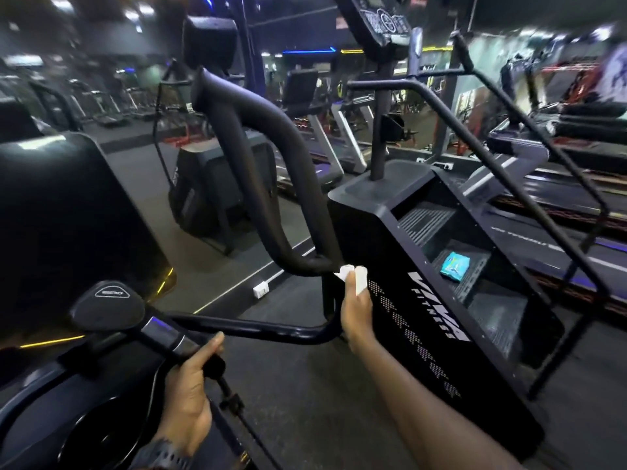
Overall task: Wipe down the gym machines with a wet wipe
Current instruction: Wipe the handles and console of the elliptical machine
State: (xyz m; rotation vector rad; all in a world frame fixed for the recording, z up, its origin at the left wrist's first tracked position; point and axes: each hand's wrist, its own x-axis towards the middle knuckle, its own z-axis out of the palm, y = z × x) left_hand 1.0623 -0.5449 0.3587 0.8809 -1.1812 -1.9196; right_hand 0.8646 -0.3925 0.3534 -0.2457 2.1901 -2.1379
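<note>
A black padded handlebar loop point(271, 184) of a gym machine rises in front of me. My right hand point(356, 310) grips a white wet wipe point(354, 278) and presses it against the lower end of that loop, where it joins the thin black bar point(258, 330). My left hand point(191, 391) is curled around the machine's lower stem, just under a round black knob point(214, 366). A watch sits on my left wrist. A teal wipe packet point(453, 265) lies on a step of the stair climber to the right.
The black stair climber point(431, 300) with white lettering stands close on the right, its rails reaching back. A mirror wall on the left reflects machines. Treadmills point(339, 140) line the background. A white socket box point(260, 289) sits on the dark floor.
</note>
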